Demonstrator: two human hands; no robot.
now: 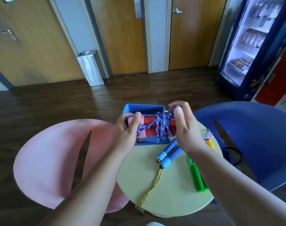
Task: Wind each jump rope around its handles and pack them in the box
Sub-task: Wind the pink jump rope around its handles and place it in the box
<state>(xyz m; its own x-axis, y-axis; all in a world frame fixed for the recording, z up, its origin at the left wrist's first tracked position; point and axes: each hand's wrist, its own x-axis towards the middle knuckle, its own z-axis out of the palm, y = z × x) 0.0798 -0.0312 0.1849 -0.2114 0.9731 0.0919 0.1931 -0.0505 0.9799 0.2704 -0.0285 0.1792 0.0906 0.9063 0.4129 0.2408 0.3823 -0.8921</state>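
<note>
Grips the pink-capped end of the paired red foam handles in the left hand, long axis lying left-right over the blue plastic box. Pinches the loose end of the purple braided rope in the curled right hand, at the handles' right end, probably ready for tucking.
</note>
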